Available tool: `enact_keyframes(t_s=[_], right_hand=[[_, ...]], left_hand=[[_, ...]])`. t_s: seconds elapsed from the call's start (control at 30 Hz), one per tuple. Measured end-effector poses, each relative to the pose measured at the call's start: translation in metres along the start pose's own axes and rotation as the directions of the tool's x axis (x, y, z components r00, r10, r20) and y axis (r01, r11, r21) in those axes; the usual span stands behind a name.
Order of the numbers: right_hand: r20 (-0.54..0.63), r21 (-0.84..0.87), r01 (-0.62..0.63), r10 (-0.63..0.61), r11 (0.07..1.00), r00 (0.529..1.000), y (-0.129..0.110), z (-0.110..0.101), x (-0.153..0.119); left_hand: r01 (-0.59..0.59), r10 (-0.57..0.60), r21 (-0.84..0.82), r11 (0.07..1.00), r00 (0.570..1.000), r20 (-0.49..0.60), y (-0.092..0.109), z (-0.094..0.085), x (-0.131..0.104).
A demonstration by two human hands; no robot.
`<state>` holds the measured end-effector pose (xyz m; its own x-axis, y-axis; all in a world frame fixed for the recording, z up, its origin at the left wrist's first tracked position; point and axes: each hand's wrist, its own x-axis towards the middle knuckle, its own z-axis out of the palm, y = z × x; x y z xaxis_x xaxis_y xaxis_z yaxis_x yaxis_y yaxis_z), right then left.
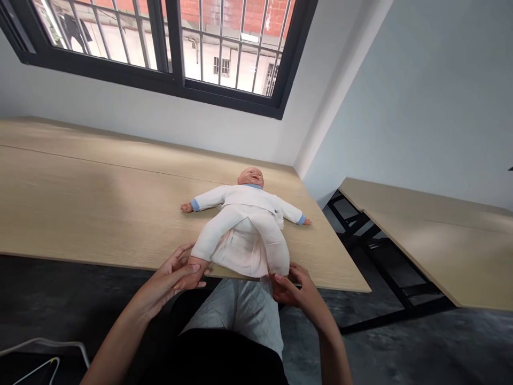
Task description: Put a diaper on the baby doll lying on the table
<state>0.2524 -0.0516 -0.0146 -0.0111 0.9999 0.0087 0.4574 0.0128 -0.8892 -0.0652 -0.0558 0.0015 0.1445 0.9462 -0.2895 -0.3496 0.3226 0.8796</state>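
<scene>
A baby doll [252, 197] lies face up on the wooden table [132, 214], its head toward the window and its arms spread. It wears a white top with blue collar and cuffs, and white trousers [214, 230]. A pale cloth [240, 251] shows between its legs. My left hand [178, 272] is closed around the doll's bare foot on the left, at the table's front edge. My right hand [294, 286] grips the lower end of the other leg, near the trouser hem; that foot is mostly hidden by my fingers.
A second wooden table [433, 235] with a black metal frame [385, 267] stands at the right, across a gap. A barred window [232, 48] is set in the wall behind. White tubing [52, 345] appears at the lower left. My legs are under the table's edge.
</scene>
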Motion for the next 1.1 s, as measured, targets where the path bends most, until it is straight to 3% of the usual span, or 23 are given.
enact_keyframes(t_s=[0.13,0.3,0.37,0.47,0.6,0.7,0.87,1.1], right_hand=[[-0.035,-0.071,0.017,-0.020,0.997,0.999,0.006,-0.001,-0.001],[-0.170,-0.235,0.066,-0.108,0.970,0.980,0.015,0.001,0.000],[-0.270,-0.355,0.106,-0.211,0.929,0.939,0.008,0.011,-0.006],[-0.379,-0.541,0.153,-0.403,0.827,0.833,-0.017,0.043,-0.018],[-0.115,-0.619,0.391,-0.571,0.681,0.813,-0.046,0.098,-0.020],[-0.017,-0.621,0.478,-0.621,0.621,0.784,-0.049,0.124,-0.004],[-0.027,-0.557,0.551,-0.677,0.621,0.736,-0.038,0.125,0.013],[-0.026,-0.549,0.637,-0.773,0.541,0.634,-0.037,0.112,-0.007]], left_hand=[[-0.026,0.027,0.066,0.997,0.999,-0.019,0.001,-0.003,-0.003],[-0.054,0.061,0.119,0.991,0.996,-0.061,0.003,-0.001,-0.004],[-0.065,0.078,0.158,0.985,0.994,-0.079,0.003,0.001,-0.005],[-0.101,0.120,0.208,0.973,0.989,-0.082,0.002,0.006,-0.005],[-0.122,0.136,0.218,0.968,0.989,-0.049,0.000,0.008,-0.004],[-0.105,0.118,0.206,0.973,0.992,-0.051,-0.001,0.008,-0.003],[-0.086,0.094,0.182,0.980,0.995,-0.038,-0.001,0.011,-0.003],[-0.074,0.087,0.179,0.981,0.994,-0.069,-0.001,0.015,-0.005]])
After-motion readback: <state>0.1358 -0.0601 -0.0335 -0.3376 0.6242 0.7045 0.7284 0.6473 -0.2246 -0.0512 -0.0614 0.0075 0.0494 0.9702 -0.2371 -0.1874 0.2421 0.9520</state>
